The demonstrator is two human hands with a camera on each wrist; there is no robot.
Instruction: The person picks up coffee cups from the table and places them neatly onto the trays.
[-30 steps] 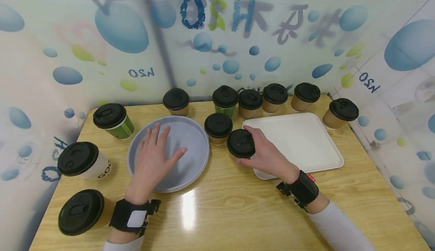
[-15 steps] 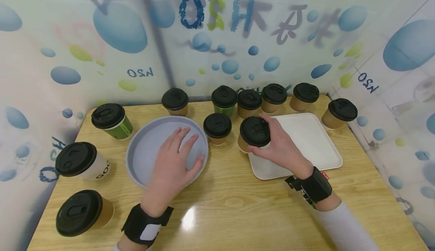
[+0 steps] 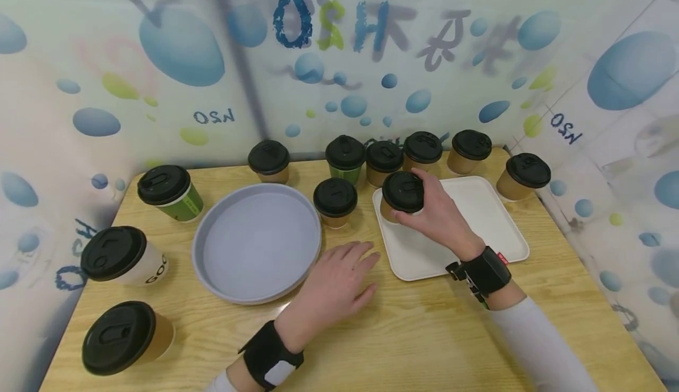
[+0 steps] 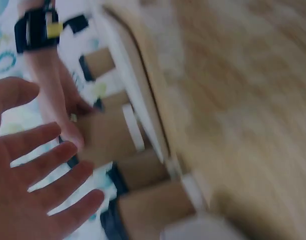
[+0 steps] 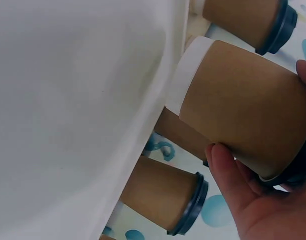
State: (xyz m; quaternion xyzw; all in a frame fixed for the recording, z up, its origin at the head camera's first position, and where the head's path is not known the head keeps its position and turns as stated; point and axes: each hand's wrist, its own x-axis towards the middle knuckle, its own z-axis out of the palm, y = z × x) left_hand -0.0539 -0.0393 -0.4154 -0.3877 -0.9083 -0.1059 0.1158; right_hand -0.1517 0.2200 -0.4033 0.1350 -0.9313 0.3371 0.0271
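Observation:
My right hand (image 3: 442, 221) grips a brown paper coffee cup (image 3: 403, 193) with a black lid. The cup is upright at the back left part of a white rectangular tray (image 3: 477, 227); in the right wrist view its pale base (image 5: 190, 75) is near the tray's rim, and I cannot tell whether it touches. My left hand (image 3: 334, 289) has its fingers spread and holds nothing. It is above the wooden table between a round grey-blue tray (image 3: 257, 244) and the white one. Just behind it stands another brown cup (image 3: 335, 203) with a black lid.
Several lidded cups stand along the back edge, among them a green cup (image 3: 345, 159) and a brown cup (image 3: 523, 178) at the right corner. Down the left side are a green cup (image 3: 172, 193), a white cup (image 3: 127, 256) and a brown cup (image 3: 127, 336). A printed curtain (image 3: 175, 103) hangs behind.
My right hand has carried the brown cup right and back, from beside the white tray to above or on it. My left hand has moved right, from above the round tray to the bare table.

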